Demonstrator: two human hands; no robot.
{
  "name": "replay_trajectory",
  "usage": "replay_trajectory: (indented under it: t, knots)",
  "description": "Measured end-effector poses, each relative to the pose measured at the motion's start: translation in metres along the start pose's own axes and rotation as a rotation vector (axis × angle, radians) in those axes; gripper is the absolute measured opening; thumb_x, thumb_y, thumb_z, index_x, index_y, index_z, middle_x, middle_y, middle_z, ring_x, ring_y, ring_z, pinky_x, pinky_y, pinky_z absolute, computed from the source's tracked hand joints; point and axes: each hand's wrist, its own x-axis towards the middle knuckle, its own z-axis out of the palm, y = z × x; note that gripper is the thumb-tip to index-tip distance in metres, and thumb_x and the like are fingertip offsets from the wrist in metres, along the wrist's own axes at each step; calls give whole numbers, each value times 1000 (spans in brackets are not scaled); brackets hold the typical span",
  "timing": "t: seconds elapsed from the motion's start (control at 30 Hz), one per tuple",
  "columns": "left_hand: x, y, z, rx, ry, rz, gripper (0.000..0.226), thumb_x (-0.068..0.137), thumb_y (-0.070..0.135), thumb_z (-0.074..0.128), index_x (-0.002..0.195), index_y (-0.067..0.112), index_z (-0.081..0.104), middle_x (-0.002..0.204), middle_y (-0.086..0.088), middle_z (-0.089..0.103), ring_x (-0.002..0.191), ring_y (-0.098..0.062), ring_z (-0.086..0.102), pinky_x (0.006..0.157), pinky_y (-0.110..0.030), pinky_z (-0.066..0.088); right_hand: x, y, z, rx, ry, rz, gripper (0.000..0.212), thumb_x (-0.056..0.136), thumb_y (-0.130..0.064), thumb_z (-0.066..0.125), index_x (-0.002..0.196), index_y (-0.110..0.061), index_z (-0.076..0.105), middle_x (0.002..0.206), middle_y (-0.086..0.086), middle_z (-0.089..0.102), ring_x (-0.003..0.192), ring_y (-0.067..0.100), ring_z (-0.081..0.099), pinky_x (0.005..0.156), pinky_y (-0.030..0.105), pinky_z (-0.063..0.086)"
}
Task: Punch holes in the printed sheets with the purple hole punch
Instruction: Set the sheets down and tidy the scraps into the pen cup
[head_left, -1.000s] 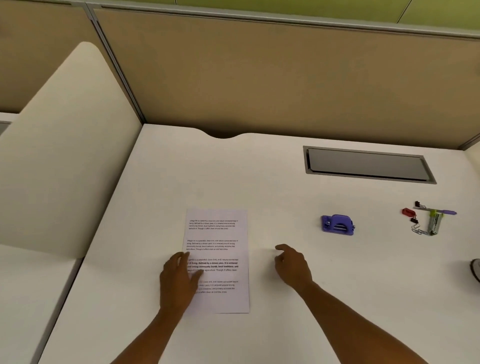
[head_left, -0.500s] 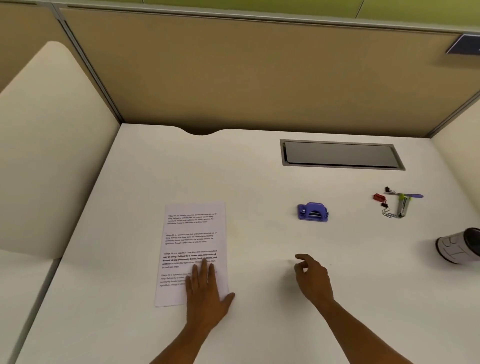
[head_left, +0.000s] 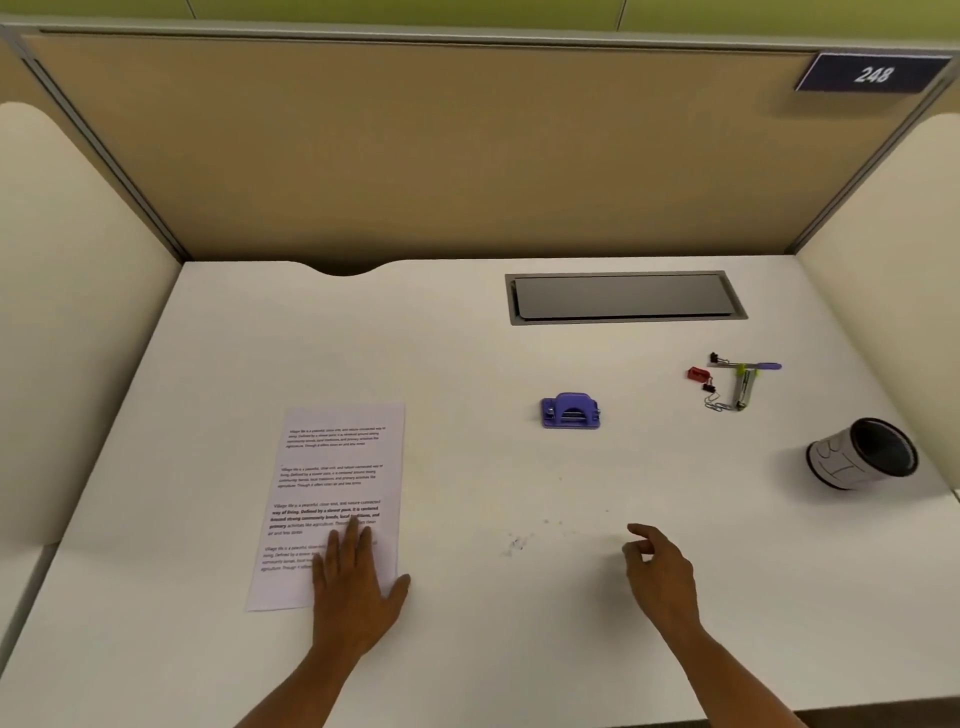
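Note:
The printed sheets (head_left: 337, 467) lie flat on the white desk (head_left: 467, 353), left of centre, with several blocks of black text. My left hand (head_left: 356, 587) rests flat on their lower right corner, fingers together, holding nothing. The purple hole punch (head_left: 570, 411) stands alone on the desk, to the right of the sheets and well beyond both hands. My right hand (head_left: 660, 566) hovers low over the desk near the front, fingers loosely curled and empty, below and to the right of the punch.
A grey cable hatch (head_left: 623, 296) is set into the desk at the back. Binder clips, paper clips and pens (head_left: 735, 382) lie at the right. A pen cup (head_left: 862, 460) lies tipped on its side near the right edge. Beige partition walls enclose the desk.
The view has swung right, bringing the tipped cup into sight. My left hand slid from the sheets' left side to their lower right corner. My right hand shifted right along the desk.

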Motion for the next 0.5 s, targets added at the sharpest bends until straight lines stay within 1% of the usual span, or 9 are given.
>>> replay_trajectory:
  t: [0.07, 0.13, 0.27, 0.3, 0.4, 0.5]
  knots:
    - [-1, 5, -2, -36, 46, -8, 102, 72, 69, 18, 153, 8, 30, 166, -10, 18, 153, -36, 16, 125, -52, 11, 0, 8, -7, 5, 4, 2, 28, 97, -19, 55, 122, -28, 63, 96, -11, 67, 84, 13, 65, 67, 28, 46]
    - [-2, 9, -3, -56, 61, -18, 99, 73, 65, 18, 150, 5, 34, 164, -12, 23, 152, -38, 21, 124, -54, 17, 0, 14, -12, 8, 3, 2, 28, 97, -19, 54, 122, -27, 63, 97, -9, 67, 84, 15, 66, 67, 28, 46]
    - [-4, 16, -3, -56, 33, -66, 87, 79, 51, 34, 152, 3, 30, 165, -13, 19, 152, -37, 18, 124, -53, 18, 4, 21, -21, 18, 3, 6, 28, 97, -18, 54, 122, -27, 63, 96, -8, 67, 83, 16, 68, 66, 28, 46]
    - [-4, 17, -4, -55, 30, -73, 87, 79, 50, 34, 153, 3, 29, 165, -13, 19, 153, -37, 17, 124, -53, 17, 5, 22, -23, 19, 4, 1, 28, 97, -18, 54, 122, -27, 63, 95, -9, 67, 82, 15, 68, 64, 27, 45]
    - [-6, 20, -5, -49, 35, -72, 97, 74, 57, 16, 153, 2, 27, 165, -15, 18, 153, -38, 17, 125, -51, 16, 10, 27, -26, 18, 3, -25, 29, 97, -18, 52, 123, -25, 62, 94, -9, 67, 80, 12, 68, 64, 26, 46]
    - [-6, 24, -5, -54, 31, -67, 102, 74, 61, 9, 155, 1, 19, 166, -18, 12, 154, -38, 13, 125, -53, 14, 12, 28, -25, -4, -25, -83, 29, 98, -19, 53, 126, -23, 61, 103, -1, 69, 84, 12, 66, 74, 27, 50]
